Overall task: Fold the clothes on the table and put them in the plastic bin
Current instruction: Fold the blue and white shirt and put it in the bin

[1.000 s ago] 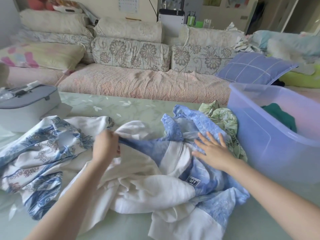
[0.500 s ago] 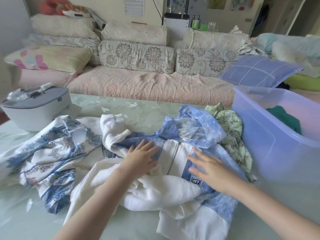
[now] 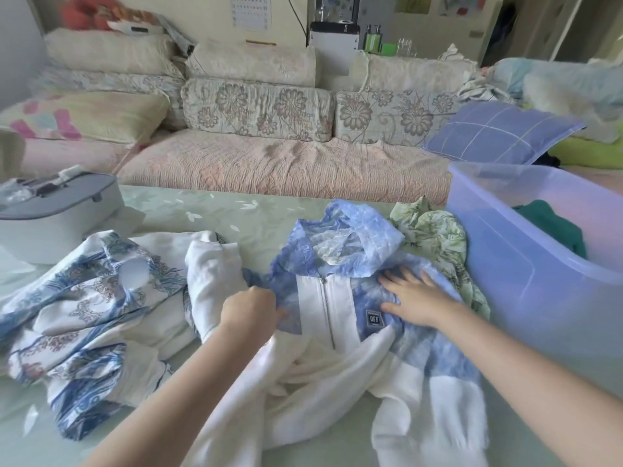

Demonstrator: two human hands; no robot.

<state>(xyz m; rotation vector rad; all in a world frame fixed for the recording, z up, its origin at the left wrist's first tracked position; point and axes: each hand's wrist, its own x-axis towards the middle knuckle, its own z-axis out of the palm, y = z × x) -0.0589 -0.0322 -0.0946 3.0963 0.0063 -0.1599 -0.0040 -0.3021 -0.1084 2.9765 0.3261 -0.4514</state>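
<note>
The task looks to be at an early stage: the translucent plastic bin (image 3: 512, 264) at the table's right holds one dark green garment (image 3: 553, 224), while three pieces lie unfolded on the table (image 3: 219, 214). The piece in hand is a blue-and-white hooded zip jacket (image 3: 340, 298), lying front-up in the middle with its hood toward the sofa (image 3: 286, 163) and its white sleeves crumpled across the near edge. The left hand (image 3: 249, 311) has its fingers curled into the blue cloth on the jacket's left front, gripping it. The right hand (image 3: 418, 298) lies flat with fingers spread on the chest, just above the "OFF" patch (image 3: 373, 319), pressing the cloth down. This appears to be smoothing and squaring up before the first fold. A white garment with blue floral print (image 3: 94, 308) lies in a heap to the left, touching the jacket's sleeve, and a green leaf-print piece (image 3: 435, 237) is wedged between the hood and the bin wall. Bare table shows beyond the hood and at the near left corner. A grey-lidded box (image 3: 57, 214) hems in the far left, so folding room seems tight sideways.
</note>
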